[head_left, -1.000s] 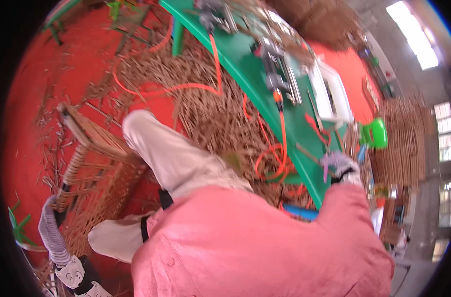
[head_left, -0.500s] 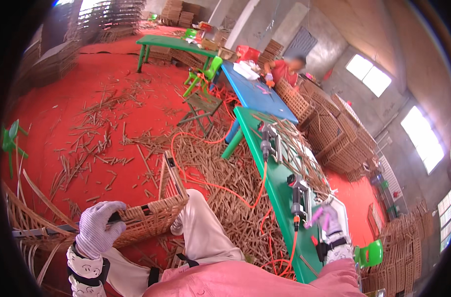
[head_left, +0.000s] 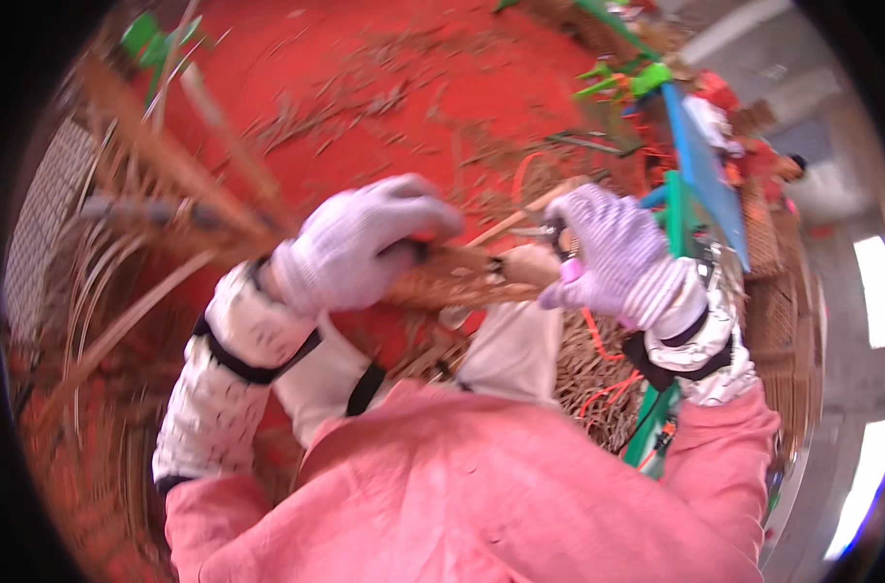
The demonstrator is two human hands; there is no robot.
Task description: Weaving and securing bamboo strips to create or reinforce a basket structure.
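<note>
My left hand (head_left: 355, 243), in a pale lilac knit glove, is closed on the rim of a brown woven basket (head_left: 452, 282) held over my lap. A dark piece shows beneath its fingers, too blurred to name. My right hand (head_left: 612, 253), gloved alike, is at the basket's right end. Its fingers and thumb are curled around a small tool (head_left: 564, 243) with dark, metallic and purple parts, whose kind I cannot make out. A pale strip (head_left: 525, 214) slants up from the basket toward the right hand.
Long loose strips (head_left: 122, 321) and blurred slats rise at left. Wood scraps (head_left: 345, 112) litter the red floor. At right stand a green table (head_left: 674, 214) and a blue table (head_left: 700, 175), an orange hose (head_left: 598, 335), stacked baskets (head_left: 778, 321) and another person (head_left: 773, 165).
My right hand has come from the green table to the basket, bringing the small tool. My left hand and the basket are now in front of me. The view has turned left and down.
</note>
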